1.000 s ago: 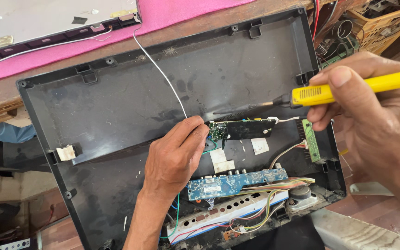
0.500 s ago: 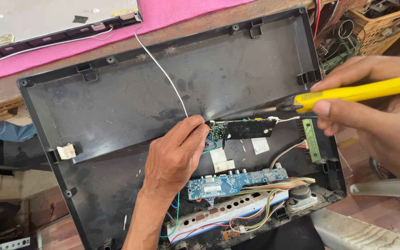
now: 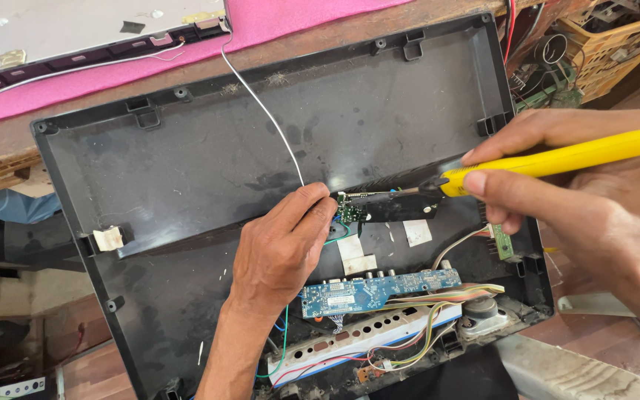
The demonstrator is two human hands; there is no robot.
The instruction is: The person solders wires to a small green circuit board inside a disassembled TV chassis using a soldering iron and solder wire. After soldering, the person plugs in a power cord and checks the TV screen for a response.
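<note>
Small green circuit board (image 3: 350,212) pinned inside the black plastic back cover (image 3: 209,159) while a yellow-handled tool (image 3: 557,158) comes at it.

The left hand (image 3: 283,248) presses its fingertips on the board's edge, near the cover's middle, its grip pinching down rather than closed around anything. The right hand (image 3: 594,200) has its grip clenched on the tool, whose dark tip rests just right of the board. A thin white wire (image 3: 264,111) runs up to the pink cloth (image 3: 320,18); a blue circuit board (image 3: 379,290) and coloured wires (image 3: 438,311) lie below. Doing this well likely means keeping the tip low and steady, fingers clear of its path.
</note>
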